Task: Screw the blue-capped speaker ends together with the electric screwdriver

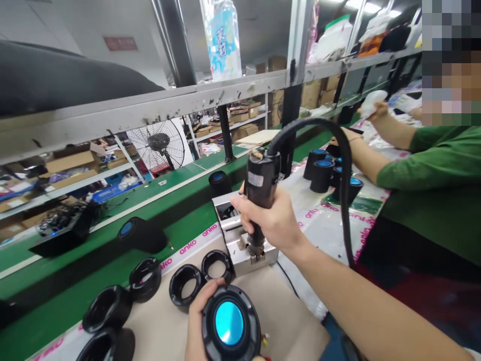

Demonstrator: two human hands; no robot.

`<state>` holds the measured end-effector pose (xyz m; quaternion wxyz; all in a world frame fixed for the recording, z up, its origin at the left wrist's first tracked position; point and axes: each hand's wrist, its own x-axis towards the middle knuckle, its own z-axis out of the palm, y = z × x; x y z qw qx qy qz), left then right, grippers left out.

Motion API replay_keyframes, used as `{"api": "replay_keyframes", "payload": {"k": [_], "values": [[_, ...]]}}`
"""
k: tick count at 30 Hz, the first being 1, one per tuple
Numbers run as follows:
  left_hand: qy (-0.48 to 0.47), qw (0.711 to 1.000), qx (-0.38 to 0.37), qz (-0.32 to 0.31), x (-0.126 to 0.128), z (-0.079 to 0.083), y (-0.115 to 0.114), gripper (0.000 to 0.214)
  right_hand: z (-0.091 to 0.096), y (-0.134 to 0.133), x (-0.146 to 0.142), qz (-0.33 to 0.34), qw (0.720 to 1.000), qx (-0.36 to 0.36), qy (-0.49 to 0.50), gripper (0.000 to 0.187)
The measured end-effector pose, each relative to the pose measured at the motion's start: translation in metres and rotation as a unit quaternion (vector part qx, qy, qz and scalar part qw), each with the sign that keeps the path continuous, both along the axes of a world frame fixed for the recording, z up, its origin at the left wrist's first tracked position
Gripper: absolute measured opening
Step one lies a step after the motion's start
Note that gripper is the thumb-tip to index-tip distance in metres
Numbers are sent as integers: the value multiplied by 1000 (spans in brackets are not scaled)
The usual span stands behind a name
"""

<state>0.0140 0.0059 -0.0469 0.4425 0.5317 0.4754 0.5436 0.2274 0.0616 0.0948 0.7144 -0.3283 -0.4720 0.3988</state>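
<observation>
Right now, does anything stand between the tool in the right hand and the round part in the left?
Nothing tall does. The black tool ends at the metal box; the box's edge and the beige sheet lie before the round part. The black rings sit left of this gap.

Storage racks (130, 159) flank the caged fan (158, 142); ceiling lights (363, 6) glow to the fan's upper right, a red sign (120, 43) to its upper left.

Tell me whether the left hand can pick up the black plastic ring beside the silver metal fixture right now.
Probably not: the left hand is taken up holding the round black part with the blue disc, though the ring lies close by with nothing on it.
</observation>
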Motion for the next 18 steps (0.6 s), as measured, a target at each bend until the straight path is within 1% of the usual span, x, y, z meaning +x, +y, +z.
{"api": "replay_keyframes", "payload": {"k": [2, 4, 10, 12, 13, 15, 17, 18], "values": [[-6, 1000, -18, 2, 0, -5, 4, 52, -10, 2, -1, -12, 1000, -21, -9, 52], [-7, 1000, -29, 3, 0, -5, 7, 49, -16, 2, -2, -13, 999, -33, -14, 52], [1, 999, -36, -13, 4, 6, 12, 37, -29, 6, 2, 13, 998, -51, -17, 50], [2, 999, -32, -18, 6, 9, 12, 35, -29, 4, 4, 32, 997, -62, -12, 49], [2, 999, -29, -20, 7, 11, 10, 33, -25, 2, 4, 39, 997, -62, -7, 48], [3, 1000, -19, -23, 7, 14, 3, 30, -10, -7, 2, 42, 998, -38, 15, 44], [2, 1000, -3, -23, 6, 20, -10, 28, 14, -20, -4, 36, 998, 12, 43, 39], [0, 1000, 10, -24, 5, 23, -17, 33, 26, -26, -7, 33, 997, 37, 52, 36]]}}
